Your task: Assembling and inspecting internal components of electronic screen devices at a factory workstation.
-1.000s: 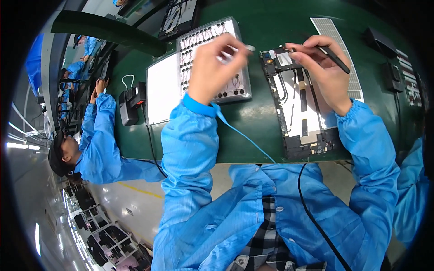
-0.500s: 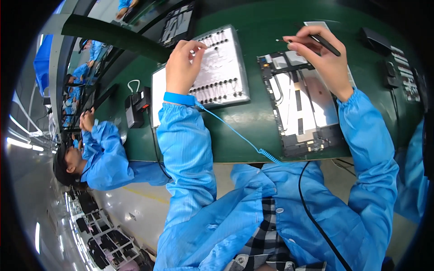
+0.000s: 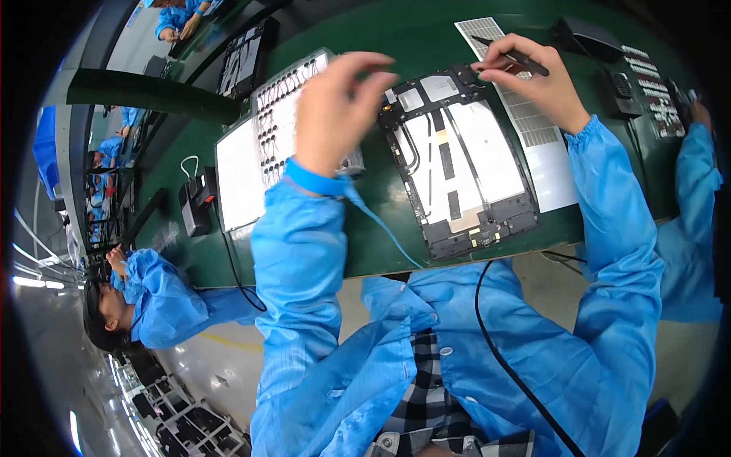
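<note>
My left hand [image 3: 335, 114], slightly blurred, hovers between a tray of small parts and an opened tablet-like device. Its thumb and fingers are apart, with nothing visible between them. A blue wrist strap [image 3: 314, 180] with a cord circles that wrist. My right hand [image 3: 541, 85] is above the device's far right corner, with a black pen-shaped tool [image 3: 525, 61] lying across its fingers. Thumb and forefinger pinch a tiny dark part [image 3: 477, 68]. The device [image 3: 487, 145] shows silvery panels, black strips and cables. Partly behind my left hand, the tray [image 3: 288, 107] holds rows of small black-ended parts.
A white sheet with a grid [image 3: 560, 183] lies right of the device. Black boxes [image 3: 586, 38] and rows of small pieces [image 3: 651, 91] are farther right. A black block with a cable [image 3: 196, 206] is at left. Co-workers in blue sit on both sides.
My left hand has moved right, away from over the tray toward the device. My right hand remains over the device's far end, still pinching and holding the tool. The view has shifted.
</note>
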